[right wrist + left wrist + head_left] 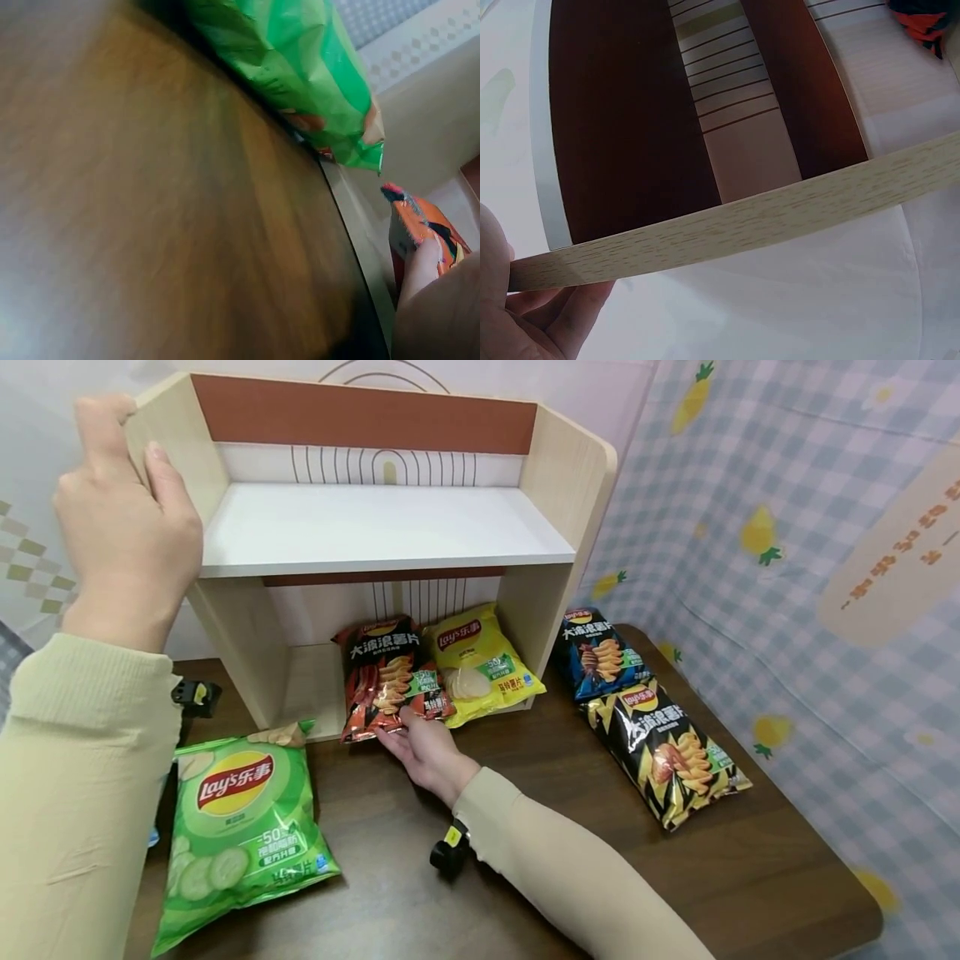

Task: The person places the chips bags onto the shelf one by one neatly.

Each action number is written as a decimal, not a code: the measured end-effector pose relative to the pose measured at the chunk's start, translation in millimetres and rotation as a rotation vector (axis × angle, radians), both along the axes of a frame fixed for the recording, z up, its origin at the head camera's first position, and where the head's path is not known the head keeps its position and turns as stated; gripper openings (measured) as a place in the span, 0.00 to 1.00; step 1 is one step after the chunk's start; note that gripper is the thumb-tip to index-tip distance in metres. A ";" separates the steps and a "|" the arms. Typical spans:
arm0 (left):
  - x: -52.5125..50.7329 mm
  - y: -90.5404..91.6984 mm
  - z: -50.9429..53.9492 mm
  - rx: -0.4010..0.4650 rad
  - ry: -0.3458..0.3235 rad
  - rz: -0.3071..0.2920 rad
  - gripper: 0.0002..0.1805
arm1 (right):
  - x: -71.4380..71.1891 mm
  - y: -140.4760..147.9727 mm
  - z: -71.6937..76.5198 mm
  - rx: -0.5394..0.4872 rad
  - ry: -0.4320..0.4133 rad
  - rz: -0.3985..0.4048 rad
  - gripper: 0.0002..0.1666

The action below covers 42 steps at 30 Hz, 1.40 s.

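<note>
At the upper left my left hand (127,518) grips the top of the left side panel of a two-tier wooden shelf (390,527). In the left wrist view, thumb and fingers lie on opposite sides of that panel (735,217). My right hand (431,756) pinches the lower edge of a red bag of chips (386,677) on the lower tier, its thumb on the front face; the fingers beneath are partly hidden. Touching that bag on its right, a yellow bag of chips (480,664) leans back inside the shelf.
A large green bag of chips (243,835) lies on the brown table (420,902) at front left, partly over a blue item (153,837). Right of the shelf are a dark blue chip bag (600,656) and a black-and-gold one (667,752). A checked cloth (750,568) hangs at right.
</note>
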<state>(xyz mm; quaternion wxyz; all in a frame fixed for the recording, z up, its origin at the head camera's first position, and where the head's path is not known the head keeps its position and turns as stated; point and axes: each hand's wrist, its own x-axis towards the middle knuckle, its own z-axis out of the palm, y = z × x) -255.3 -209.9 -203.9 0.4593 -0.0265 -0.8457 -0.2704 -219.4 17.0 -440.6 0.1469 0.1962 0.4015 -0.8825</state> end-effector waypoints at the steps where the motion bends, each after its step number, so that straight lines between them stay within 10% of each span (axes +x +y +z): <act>1: -0.2 -0.4 0.0 -0.002 0.003 0.000 0.26 | -1.8 -2.4 0.6 -0.007 0.004 -0.017 0.35; 13: -0.8 0.4 1.1 0.000 -0.021 0.020 0.26 | -6.2 -38.9 -1.9 0.061 0.040 -0.274 0.31; 30: 0.2 -0.4 1.6 0.028 -0.051 0.012 0.26 | 9.3 -24.8 -2.9 0.150 0.059 -0.124 0.40; 42: -1.5 -0.8 2.3 0.029 -0.039 0.000 0.26 | 43.2 -1.2 2.9 0.352 0.183 0.219 0.43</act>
